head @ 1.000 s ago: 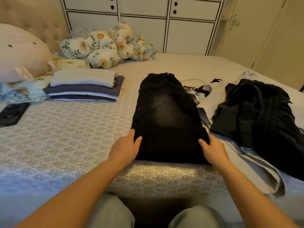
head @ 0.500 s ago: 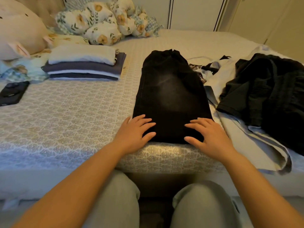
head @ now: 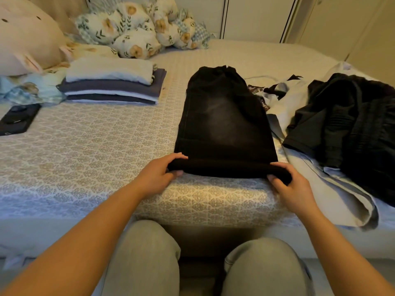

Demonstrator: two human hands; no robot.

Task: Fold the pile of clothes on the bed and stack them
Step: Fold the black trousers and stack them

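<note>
- At the near bed edge, left hand (head: 157, 175) and right hand (head: 294, 186) each grip a corner of the black jeans (head: 224, 124), mid-fold.
- Beyond, right: an unfolded heap (head: 346, 124) remains.
- Far left: folded stack (head: 111, 86), several items done.

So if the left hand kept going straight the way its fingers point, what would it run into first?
The left hand points right along the near edge, so it would meet the black jeans it already grips; beyond them likely the right hand.
</note>
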